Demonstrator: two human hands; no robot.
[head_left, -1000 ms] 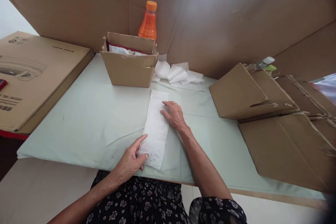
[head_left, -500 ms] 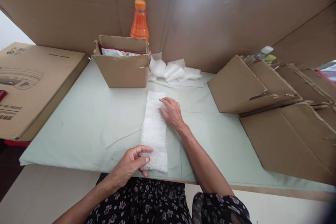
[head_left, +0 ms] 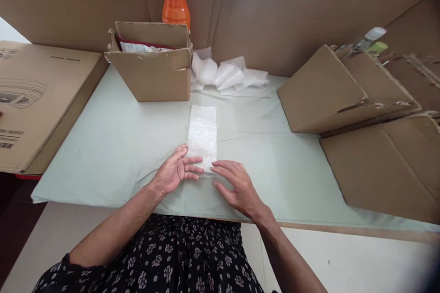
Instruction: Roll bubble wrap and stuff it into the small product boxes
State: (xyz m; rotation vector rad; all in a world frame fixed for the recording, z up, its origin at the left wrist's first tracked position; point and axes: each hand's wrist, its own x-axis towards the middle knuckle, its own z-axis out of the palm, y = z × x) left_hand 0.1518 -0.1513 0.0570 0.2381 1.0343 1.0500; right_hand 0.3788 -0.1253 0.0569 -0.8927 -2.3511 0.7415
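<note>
A flat strip of bubble wrap [head_left: 202, 130] lies lengthwise on the pale green cloth [head_left: 247, 155] that covers the table. At its near left edge is my left hand [head_left: 177, 169], palm turned up and fingers spread, the fingertips over the strip's lower part. My right hand [head_left: 237, 185] is at the near right corner, fingers apart, with fingertips at or just above the wrap. Neither hand grips anything. The fingers partly cover the strip's near end.
An open cardboard box [head_left: 154, 73] with packets inside stands at the back, an orange bottle [head_left: 176, 4] behind it. Folded bubble wrap pieces [head_left: 230, 75] lie beside it. Several open boxes [head_left: 378, 160] fill the right side; a large flat carton [head_left: 44, 105] lies left.
My right hand has come from the strip's far end down to its near end. My left hand has turned palm up and spread. The strip now lies farther from the table's front edge.
</note>
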